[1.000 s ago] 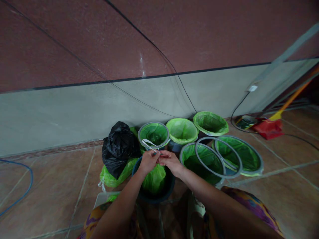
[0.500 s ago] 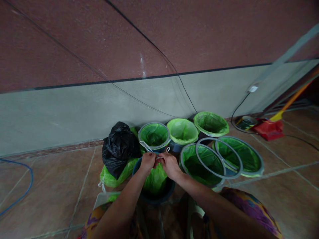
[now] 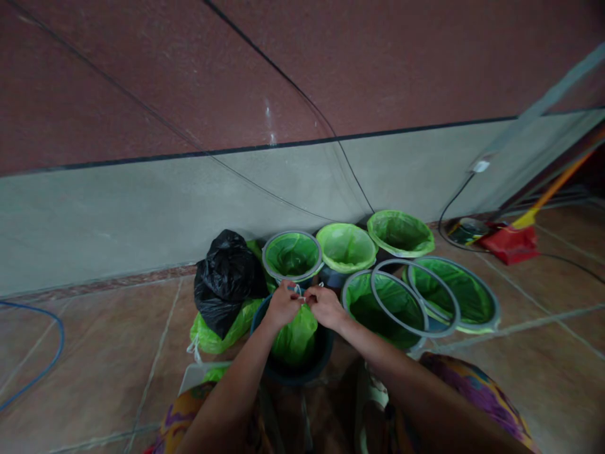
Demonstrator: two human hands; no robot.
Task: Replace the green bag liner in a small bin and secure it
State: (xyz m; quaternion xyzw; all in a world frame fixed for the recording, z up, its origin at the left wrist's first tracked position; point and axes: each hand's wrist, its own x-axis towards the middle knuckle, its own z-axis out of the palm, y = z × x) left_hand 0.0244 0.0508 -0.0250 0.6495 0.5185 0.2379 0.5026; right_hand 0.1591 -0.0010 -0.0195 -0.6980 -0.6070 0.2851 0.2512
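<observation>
your black bag [image 3: 227, 271]: crinkly plastic, pretty glossy | green bag [image 3: 295, 337] under your hands: thin wrinkly plastic, soft sheen | loose ring [image 3: 378, 296]: smooth grey, plastic I think, kinda dim there | dustpan [image 3: 511, 244]: red plastic | upper wall [image 3: 302, 69]: matt, bit rough | your patterned clothing [image 3: 472, 391]: soft matt cloth

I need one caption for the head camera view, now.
Two hands pinch a white tie above a green bag inside a dark bucket.
</observation>
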